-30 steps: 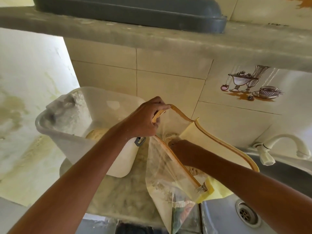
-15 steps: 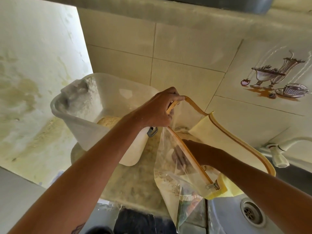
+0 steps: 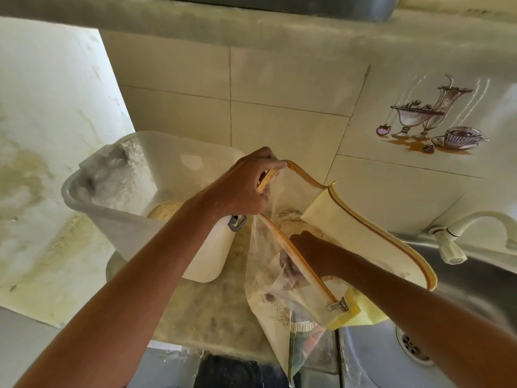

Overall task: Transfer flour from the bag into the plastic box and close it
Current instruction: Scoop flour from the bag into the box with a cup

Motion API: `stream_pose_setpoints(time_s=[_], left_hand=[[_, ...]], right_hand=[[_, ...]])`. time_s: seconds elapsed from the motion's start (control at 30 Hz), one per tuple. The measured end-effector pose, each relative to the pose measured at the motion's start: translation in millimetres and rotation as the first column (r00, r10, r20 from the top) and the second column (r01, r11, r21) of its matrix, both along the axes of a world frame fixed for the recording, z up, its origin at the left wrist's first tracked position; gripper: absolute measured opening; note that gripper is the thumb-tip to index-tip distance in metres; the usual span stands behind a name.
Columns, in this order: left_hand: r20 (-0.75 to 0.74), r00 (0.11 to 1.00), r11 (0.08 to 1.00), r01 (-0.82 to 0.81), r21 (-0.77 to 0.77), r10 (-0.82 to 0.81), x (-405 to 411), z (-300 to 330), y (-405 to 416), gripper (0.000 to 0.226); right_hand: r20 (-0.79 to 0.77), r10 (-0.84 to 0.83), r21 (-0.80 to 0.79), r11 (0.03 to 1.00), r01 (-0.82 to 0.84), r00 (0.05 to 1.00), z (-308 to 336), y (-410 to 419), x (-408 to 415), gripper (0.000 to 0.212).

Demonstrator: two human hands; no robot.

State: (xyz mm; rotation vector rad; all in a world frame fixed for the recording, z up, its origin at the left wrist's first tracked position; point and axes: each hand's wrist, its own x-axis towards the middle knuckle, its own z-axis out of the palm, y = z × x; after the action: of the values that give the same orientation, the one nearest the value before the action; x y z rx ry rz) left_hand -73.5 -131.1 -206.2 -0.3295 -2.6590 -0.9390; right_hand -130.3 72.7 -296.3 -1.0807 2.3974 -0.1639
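Observation:
A clear zip bag [image 3: 282, 301] with a yellow-orange edge stands open on the counter, with flour in its bottom. My left hand [image 3: 240, 189] grips the bag's upper rim and holds the mouth up. My right hand [image 3: 305, 256] reaches down inside the bag; its fingers are seen only dimly through the plastic, so their pose is unclear. Left of the bag sits the translucent plastic box [image 3: 92, 197], open, dusted white inside, with a mound of flour [image 3: 165, 210] in it. A grey clip [image 3: 237, 222] hangs on its near right side.
A steel sink [image 3: 372, 359] with a drain [image 3: 412, 347] lies at the lower right, and a white tap [image 3: 458, 236] stands above it. The tiled wall [image 3: 279, 121] is close behind. A concrete shelf [image 3: 251, 26] overhangs the top. The stone counter [image 3: 207, 312] is dusted with flour.
My right hand has pushed deeper into the bag over the last second. My left hand keeps its grip on the rim. The view has tilted and shifted slightly.

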Motion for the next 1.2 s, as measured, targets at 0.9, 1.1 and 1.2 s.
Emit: stream_pose_setpoints(time_s=[0.9,1.1,1.2], left_hand=[[0.017,1.000,0.994,-0.016,0.112,0.014,12,11,-3,0.049],[0.017,1.000,0.982,-0.022,0.188,0.019,13,22,-4,0.040],[-0.016,0.998,0.979,-0.050,0.199,0.055,13,26,-11,0.042]], right_hand=[[0.181,-0.244,-0.435,0.849,0.300,0.953,60,35,7,0.008],[0.079,-0.245,-0.504,0.826,0.251,0.966,86,53,13,0.009],[0.110,-0.248,-0.577,0.772,0.265,0.963,97,61,14,0.013]])
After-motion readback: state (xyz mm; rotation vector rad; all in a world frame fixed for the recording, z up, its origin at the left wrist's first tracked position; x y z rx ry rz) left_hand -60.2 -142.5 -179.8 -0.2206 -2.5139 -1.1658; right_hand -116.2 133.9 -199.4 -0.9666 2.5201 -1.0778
